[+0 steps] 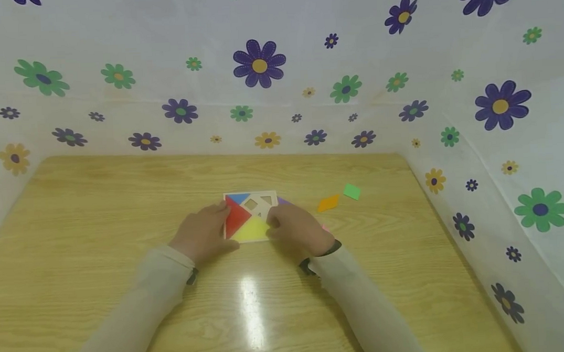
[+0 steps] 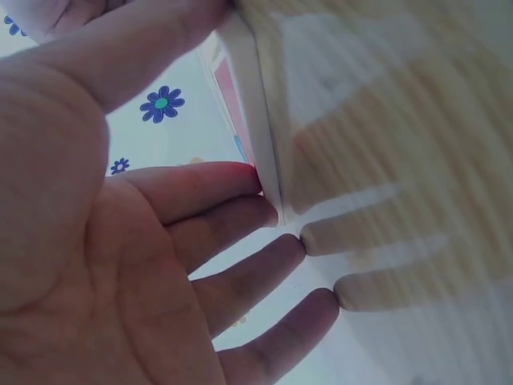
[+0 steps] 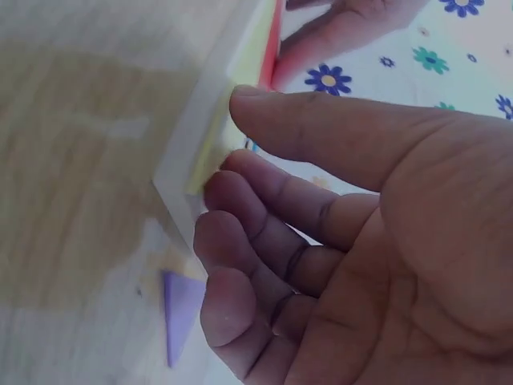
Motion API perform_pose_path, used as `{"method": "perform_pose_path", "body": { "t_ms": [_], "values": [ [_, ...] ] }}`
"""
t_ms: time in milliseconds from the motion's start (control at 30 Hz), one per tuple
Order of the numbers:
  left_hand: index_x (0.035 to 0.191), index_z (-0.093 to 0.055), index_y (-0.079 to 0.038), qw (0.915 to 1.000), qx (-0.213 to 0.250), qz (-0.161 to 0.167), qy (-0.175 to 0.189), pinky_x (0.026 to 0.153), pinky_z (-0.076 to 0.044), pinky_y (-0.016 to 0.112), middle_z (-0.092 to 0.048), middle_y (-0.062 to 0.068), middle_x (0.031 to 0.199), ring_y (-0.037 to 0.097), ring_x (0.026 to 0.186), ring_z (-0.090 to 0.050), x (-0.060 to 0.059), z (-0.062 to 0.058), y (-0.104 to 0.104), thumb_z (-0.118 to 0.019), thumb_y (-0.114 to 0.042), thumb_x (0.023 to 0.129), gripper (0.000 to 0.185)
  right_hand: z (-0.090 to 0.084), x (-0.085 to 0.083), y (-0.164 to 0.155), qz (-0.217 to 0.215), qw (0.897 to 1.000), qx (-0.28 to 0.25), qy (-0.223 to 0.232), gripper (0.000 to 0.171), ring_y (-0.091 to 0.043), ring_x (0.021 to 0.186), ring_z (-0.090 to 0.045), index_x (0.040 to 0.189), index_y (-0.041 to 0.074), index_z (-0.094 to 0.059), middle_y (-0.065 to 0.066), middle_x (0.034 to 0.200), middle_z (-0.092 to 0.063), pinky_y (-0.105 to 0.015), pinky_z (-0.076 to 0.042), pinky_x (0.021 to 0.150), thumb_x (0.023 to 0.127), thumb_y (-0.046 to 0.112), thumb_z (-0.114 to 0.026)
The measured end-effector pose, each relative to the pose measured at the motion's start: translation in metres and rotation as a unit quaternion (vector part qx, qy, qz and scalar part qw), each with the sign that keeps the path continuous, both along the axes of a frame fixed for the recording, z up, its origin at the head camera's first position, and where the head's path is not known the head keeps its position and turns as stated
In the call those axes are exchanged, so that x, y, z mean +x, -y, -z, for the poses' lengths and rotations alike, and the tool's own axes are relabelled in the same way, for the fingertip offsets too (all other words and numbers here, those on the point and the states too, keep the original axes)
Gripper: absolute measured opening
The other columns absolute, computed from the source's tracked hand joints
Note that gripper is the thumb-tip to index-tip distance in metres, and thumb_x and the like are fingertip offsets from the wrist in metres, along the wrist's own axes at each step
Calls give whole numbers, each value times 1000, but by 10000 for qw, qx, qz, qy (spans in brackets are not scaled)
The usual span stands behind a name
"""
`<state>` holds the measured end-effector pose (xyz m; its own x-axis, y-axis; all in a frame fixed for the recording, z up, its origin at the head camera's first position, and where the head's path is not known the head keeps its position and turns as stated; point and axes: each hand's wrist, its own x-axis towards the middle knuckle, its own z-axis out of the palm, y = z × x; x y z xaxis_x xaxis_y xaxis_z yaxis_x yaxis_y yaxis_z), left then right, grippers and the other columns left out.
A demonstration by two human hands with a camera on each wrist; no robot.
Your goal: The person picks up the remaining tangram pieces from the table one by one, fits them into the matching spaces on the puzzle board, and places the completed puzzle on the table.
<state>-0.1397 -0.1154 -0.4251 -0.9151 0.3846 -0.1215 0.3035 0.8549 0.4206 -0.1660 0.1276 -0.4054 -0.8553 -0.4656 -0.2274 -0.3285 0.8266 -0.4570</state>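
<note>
- Looking down through the head view, I have both hands at a square puzzle tray (image 1: pixel 251 216) lying flat near the middle of the wooden table (image 1: pixel 99 215).
- My left hand (image 1: pixel 203 233) sits at the tray's left edge. In the left wrist view its fingers (image 2: pixel 216 188) are stretched out and slightly spread, with the tips resting against the tray's pale rim (image 2: pixel 255 112); the thumb lies along the rim higher up. Nothing is pinched there, only touched.
- My right hand (image 1: pixel 297 229) covers the tray's right side. In the right wrist view the thumb (image 3: pixel 321 128) lies over the rim while the fingers (image 3: pixel 256 200) bend in against the tray's edge, beside the yellow piece. Whether this is a true pinch or only a press I cannot tell.
- Inside the tray I see a red triangle (image 1: pixel 235 218) at the left, a yellow triangle (image 1: pixel 252 229) at the near edge and a blue triangle (image 1: pixel 238 198) at the far left corner; the remaining recesses show bare.
- A purple piece (image 3: pixel 181 309) lies on the table just beside the tray, close to my right hand.
- An orange parallelogram (image 1: pixel 329 203) and a green square (image 1: pixel 352 192) lie near each other, to the right of the tray and apart from it.
- A flower-printed sheet (image 1: pixel 401 87) walls in the table at the back and on the right.
</note>
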Motion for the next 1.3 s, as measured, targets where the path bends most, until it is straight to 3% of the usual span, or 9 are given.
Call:
{"method": "perform_pose_path", "body": {
  "t_ms": [67, 267, 600, 700, 800, 900, 1167, 1300],
  "values": [
    [155, -42, 2, 10000, 15, -24, -21, 118, -37, 57, -40, 21, 161, 43, 146, -41, 0, 0, -1, -80, -42, 86, 90, 2, 1, 0, -94, 9999, -84, 10, 21, -14, 74, -42, 81, 10, -53, 1, 76, -41, -28, -32, 67, 89, 7, -72],
    [156, -42, 1, 10000, -21, -67, 19, 119, -36, 57, -39, 20, 162, 42, 147, -40, 0, 1, -2, -79, -42, 86, 90, 6, 3, 2, -93, 9996, -275, -69, 20, -15, 78, -48, 83, 12, -54, 1, 79, -46, -28, -35, 69, 89, 6, -73],
    [156, -42, 0, 9999, -81, -73, 35, 118, -37, 56, -40, 20, 161, 42, 146, -42, 0, -1, -3, -81, -44, 86, 91, 7, 4, 4, -266, 9987, -383, -223, 35, -14, 75, -41, 75, 14, -42, 2, 74, -34, -28, -29, 67, 90, 6, -73],
    [155, -42, 0, 9999, -75, -84, 21, 118, -37, 57, -40, 20, 161, 42, 146, -42, 0, -1, -4, -81, -44, 85, 91, 7, 5, 5, -267, 9985, -459, -152, 22, -16, 78, -45, 81, 10, -53, 1, 77, -41, -28, -36, 70, 90, 5, -72],
    [155, -42, 1, 9999, -63, -114, 19, 118, -37, 57, -41, 20, 161, 42, 146, -42, 0, 0, -4, -82, -44, 85, 92, 8, 5, 6, -276, 9983, -495, -104, 7, -18, 85, -52, 97, 6, -66, -2, 86, -54, -30, -46, 80, 92, 4, -71],
    [155, -43, 0, 9998, -19, -172, 54, 117, -37, 58, -41, 20, 161, 42, 146, -43, 0, 0, -4, -83, -43, 84, 92, 9, 6, 7, -318, 9982, -491, -119, 16, -20, 92, -57, 108, 4, -70, -4, 96, -64, -34, -52, 90, 92, 5, -71],
    [154, -48, -9, 9999, 76, -131, -26, 112, -42, 60, -45, 20, 158, 42, 141, -48, -2, 4, -2, -85, -40, 83, 87, 8, 4, 4, -380, 9975, -590, -78, 14, -20, 97, -62, 107, 5, -71, -5, 103, -70, -37, -53, 96, 94, 5, -67],
    [155, -49, -14, 10000, 3, -49, -80, 110, -44, 59, -45, 19, 159, 41, 141, -49, -6, 8, 0, -85, -42, 83, 85, 4, 2, 0, -381, 9971, -646, 149, 14, -19, 99, -62, 110, 6, -71, -3, 105, -70, -37, -52, 97, 98, 11, -65]
  ]
}}
